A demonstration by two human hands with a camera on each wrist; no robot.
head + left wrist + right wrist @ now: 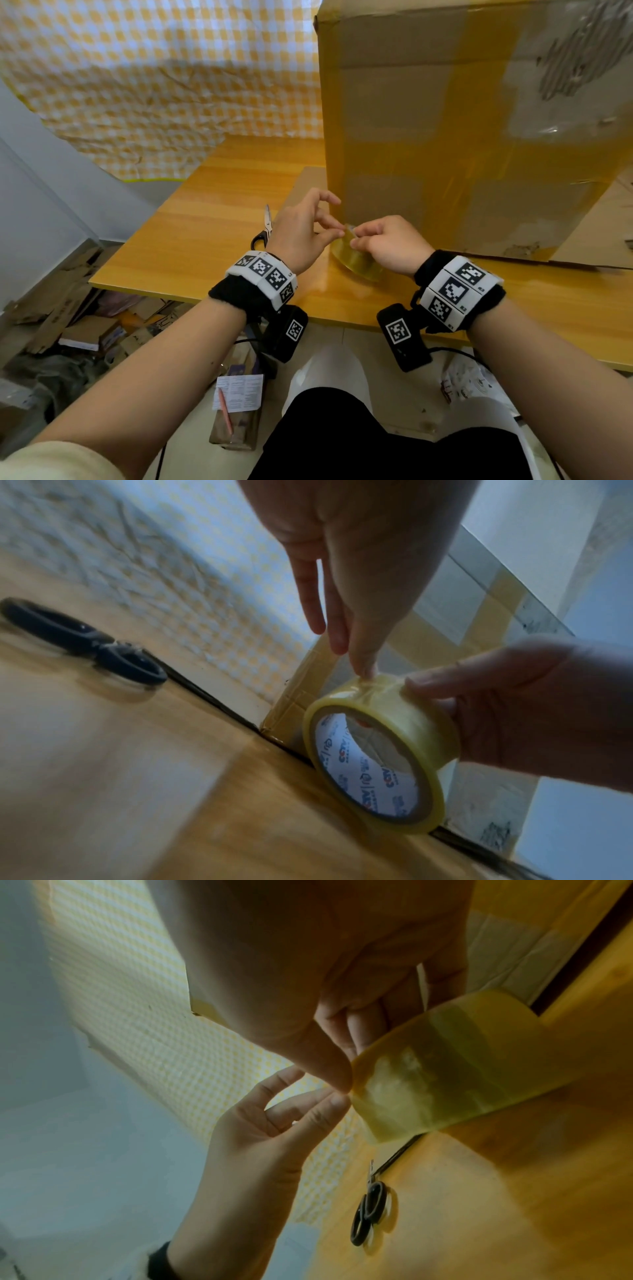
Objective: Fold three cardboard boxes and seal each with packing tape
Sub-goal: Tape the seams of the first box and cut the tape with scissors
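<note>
From overhead, the right hand [388, 245] grips the packing tape roll [356, 262] at centre frame, standing on the wooden table [205, 219] just before the taped cardboard box [472, 123]. The left hand [301, 233] pinches at the roll's top, other fingers spread. Left wrist view: a fingertip [365, 666] presses the roll's rim; scissors [85, 642] lie at left. Right wrist view: both thumbs meet at the tape's edge.

We're looking at what seems to be a makeshift packing corner in a home or small storeroom. A wooden table [212, 212] is standing against a plain wall, with a yellow checked cloth [144, 85] hanging behind it. Flattened cardboard scraps [68, 318] are piling up on the floor to the left, and printed slips [238, 392] are lying on the floor under the table edge.
</note>
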